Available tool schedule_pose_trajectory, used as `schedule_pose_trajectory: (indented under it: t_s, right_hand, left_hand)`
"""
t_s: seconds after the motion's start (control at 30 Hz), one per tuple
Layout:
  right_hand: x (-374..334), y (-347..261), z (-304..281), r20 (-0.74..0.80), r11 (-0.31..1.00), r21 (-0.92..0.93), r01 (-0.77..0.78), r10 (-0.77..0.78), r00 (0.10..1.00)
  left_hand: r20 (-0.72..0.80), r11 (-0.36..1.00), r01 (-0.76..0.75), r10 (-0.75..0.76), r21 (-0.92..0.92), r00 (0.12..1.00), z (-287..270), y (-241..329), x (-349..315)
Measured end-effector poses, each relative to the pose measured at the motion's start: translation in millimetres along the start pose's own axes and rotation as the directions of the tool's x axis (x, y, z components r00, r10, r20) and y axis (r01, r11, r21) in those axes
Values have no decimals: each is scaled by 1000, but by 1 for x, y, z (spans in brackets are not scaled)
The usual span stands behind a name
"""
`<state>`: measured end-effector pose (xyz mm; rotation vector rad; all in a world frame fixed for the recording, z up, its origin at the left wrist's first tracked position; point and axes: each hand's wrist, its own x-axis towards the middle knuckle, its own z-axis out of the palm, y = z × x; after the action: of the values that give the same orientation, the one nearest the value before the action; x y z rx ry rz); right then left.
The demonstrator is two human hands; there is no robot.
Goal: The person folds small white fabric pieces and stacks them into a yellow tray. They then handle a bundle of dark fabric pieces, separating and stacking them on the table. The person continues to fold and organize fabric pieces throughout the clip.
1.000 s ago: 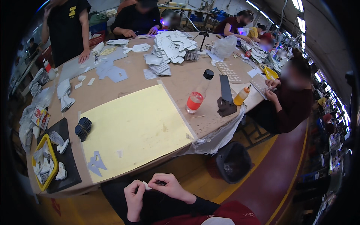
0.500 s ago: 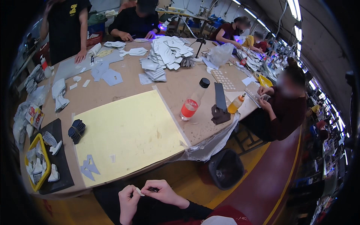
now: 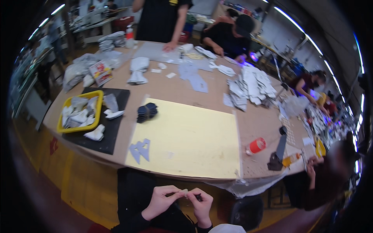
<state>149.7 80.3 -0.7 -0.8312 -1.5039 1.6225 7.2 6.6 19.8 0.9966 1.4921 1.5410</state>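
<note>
Down at the lap, the left hand and right hand meet, fingertips pinched on a small pale piece, too tiny to identify. On the table beyond, a yellow tray holds crumpled white scraps, sitting on a black mat beside the yellow sheet.

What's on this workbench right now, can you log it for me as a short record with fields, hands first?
left hand: pinches a small pale piece below the table edge
right hand: fingertips on the same piece
yellow mat: on the table in front, grey cutouts at its near left corner
dark stack: at the mat's far left edge
yellow tray: left, on a black mat, holding pale pieces
red-based bottle: lying right of the mat
others: people working at the far and right sides
</note>
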Motion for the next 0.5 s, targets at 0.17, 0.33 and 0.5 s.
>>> schedule_pose_trajectory:
  t_s: [0.17,0.33,0.5]
  right_hand:
    - [5,1,4,52,998,-3,58,-57,997]
    - [3,-2,7,65,999,19,30,-31,997]
    - [-5,-15,11,-3,1000,2,-17,17,1000]
  left_hand:
    - [55,996,25,-21,-82,998,-9,-6,-5]
    - [84,988,58,-46,-142,995,-8,-2,-4]
    - [50,999,3,-1,-32,999,-5,0,-7]
